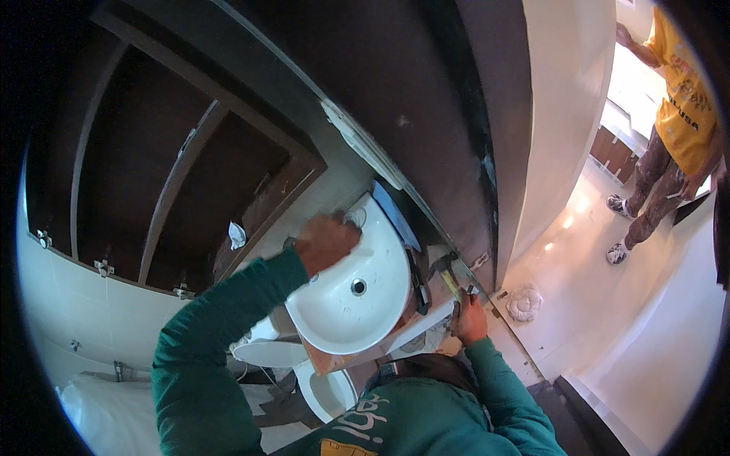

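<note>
My left hand (328, 242), smeared by motion, reaches over the back rim of a white washbasin (353, 319) with a round drain. Its fingers are too blurred to read. A small clear round thing (355, 218) shows just beyond them on the rim. At the basin's right, my right hand (470, 319) is closed around the lower handle of a hammer (449, 280) with a yellow grip and dark head. A small shiny metal piece (472, 289) shows at its fingertips; whether it is held I cannot tell. A black-handled tool (419, 283) lies between basin and hammer.
A dark open cabinet (152, 152) hangs at left, with crumpled white paper (237, 235) inside. A blue-grey strip (395, 215) leans behind the basin. A toilet (325, 391) stands below. Beyond the dark door frame (487, 152), a person in a yellow shirt (680, 91) stands at right.
</note>
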`<move>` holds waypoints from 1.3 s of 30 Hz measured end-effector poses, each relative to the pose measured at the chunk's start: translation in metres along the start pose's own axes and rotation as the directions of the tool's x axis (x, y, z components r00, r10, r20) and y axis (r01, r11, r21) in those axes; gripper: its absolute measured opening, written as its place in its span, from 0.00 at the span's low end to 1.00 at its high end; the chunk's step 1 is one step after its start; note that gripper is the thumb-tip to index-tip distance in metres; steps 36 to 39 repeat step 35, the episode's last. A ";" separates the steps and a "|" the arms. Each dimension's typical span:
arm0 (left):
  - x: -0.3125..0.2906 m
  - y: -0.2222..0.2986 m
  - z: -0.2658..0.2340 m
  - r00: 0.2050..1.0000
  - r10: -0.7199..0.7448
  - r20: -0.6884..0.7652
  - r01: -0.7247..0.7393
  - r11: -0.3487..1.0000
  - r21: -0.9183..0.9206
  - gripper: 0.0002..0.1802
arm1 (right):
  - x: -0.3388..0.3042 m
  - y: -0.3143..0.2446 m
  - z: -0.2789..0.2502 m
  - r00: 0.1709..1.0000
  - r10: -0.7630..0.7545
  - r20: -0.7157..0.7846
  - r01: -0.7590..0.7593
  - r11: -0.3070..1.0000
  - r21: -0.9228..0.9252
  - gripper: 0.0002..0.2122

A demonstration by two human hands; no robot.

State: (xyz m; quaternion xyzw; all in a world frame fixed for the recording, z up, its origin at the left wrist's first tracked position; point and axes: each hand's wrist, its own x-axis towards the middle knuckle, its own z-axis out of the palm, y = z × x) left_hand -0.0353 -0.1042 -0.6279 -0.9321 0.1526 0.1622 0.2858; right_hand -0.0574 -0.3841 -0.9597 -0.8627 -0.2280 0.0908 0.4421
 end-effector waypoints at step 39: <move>-0.184 0.185 0.120 0.350 -0.933 0.083 0.248 0.007 -0.969 0.08 | 0.030 -0.016 0.005 0.992 0.055 0.113 0.007 0.875 -0.484 0.41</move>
